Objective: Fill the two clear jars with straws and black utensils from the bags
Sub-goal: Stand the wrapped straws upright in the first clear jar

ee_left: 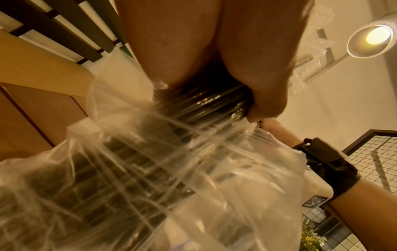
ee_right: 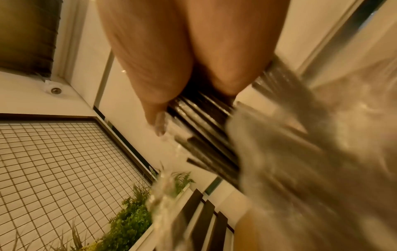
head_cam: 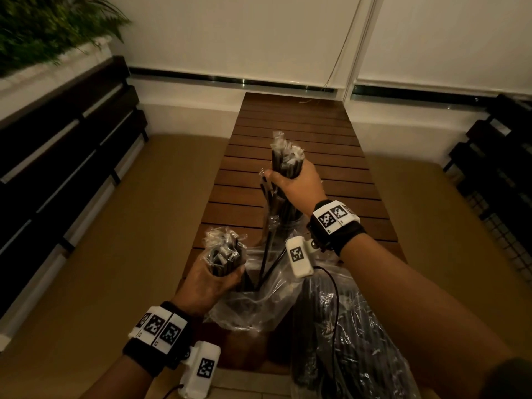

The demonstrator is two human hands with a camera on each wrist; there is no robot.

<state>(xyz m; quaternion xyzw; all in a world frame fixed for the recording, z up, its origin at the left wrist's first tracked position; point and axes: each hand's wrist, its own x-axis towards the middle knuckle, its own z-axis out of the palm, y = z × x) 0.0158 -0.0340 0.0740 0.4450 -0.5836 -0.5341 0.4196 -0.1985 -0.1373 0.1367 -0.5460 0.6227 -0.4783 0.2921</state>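
Note:
My left hand grips a bundle of wrapped black straws upright at the near end of the table, its lower end still inside a clear plastic bag. My right hand grips a second bundle of wrapped black straws farther out, held upright. Its lower ends reach down to a clear glass shape that I cannot make out as a jar. The left wrist view shows that hand clenched round its straws above the bag. The right wrist view is blurred, fingers round straws.
A slatted wooden table runs away from me. A second clear bag full of black straws lies at its near right corner. Dark slatted benches stand at left and right. A plant sits top left.

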